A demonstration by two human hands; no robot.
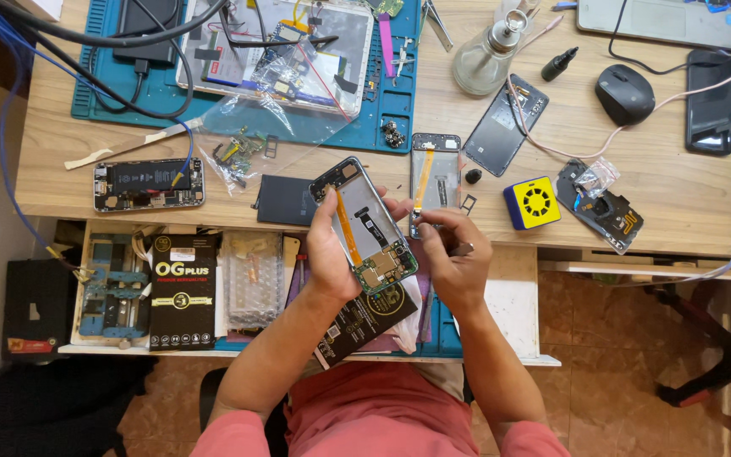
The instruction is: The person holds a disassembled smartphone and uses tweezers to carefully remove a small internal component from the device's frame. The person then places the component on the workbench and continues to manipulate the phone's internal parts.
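On the far left of the bench [61, 144] lies an opened phone with its black battery exposed [149, 185], long axis running 9 to 3 o'clock. Next comes a clear plastic bag of small parts [255, 127], and just right of it a flat dark battery pack [285, 200] resting at the bench edge.

The left hand [332, 254] is closed around an opened phone frame [365, 224], gripping it by its long edges with the fingers wrapped behind and the thumb on the near side. The frame is held up off the bench, above the open drawer [513, 305]. Its long axis runs from about 11 o'clock down to 5 o'clock, with the green circuit board at the 5 o'clock end and an orange ribbon cable lying along that same axis.

The right hand [454, 254] sits just beside the frame at its 3 o'clock side, fingers pinched together near the board end; whether they hold a small part or tool I cannot tell. It is the nearer free hand to the board.

At 12 o'clock from the right hand another stripped phone frame [435, 169] lies on the bench, long axis 12 to 6. Further right sits a yellow square box [532, 203].
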